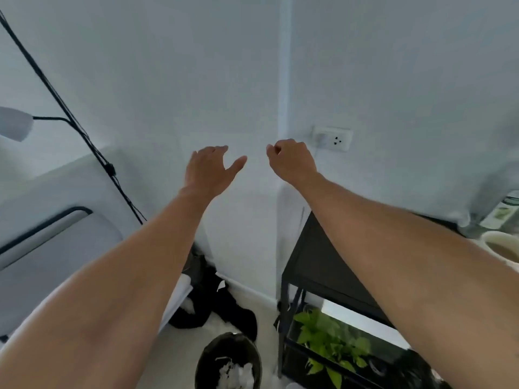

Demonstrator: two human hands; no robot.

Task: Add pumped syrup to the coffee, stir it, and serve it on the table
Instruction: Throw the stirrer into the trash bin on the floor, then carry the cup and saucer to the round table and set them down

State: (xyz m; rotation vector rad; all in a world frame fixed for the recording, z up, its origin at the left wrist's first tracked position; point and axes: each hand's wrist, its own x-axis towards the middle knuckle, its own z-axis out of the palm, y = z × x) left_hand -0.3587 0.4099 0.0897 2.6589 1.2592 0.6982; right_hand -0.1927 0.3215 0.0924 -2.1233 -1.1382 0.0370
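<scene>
No text, brand, number or sign can be read anywhere. The bottle (502,213) at the right edge carries a pale label with green patches, but it is too blurred to make out any words. The wall socket (332,138) shows only its pin holes, no markings.

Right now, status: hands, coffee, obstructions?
Left hand open, empty. Right hand loosely curled, empty. Cream-coloured ceramic cup on black metal side table, far right, untouched. Nothing blocking.
</scene>
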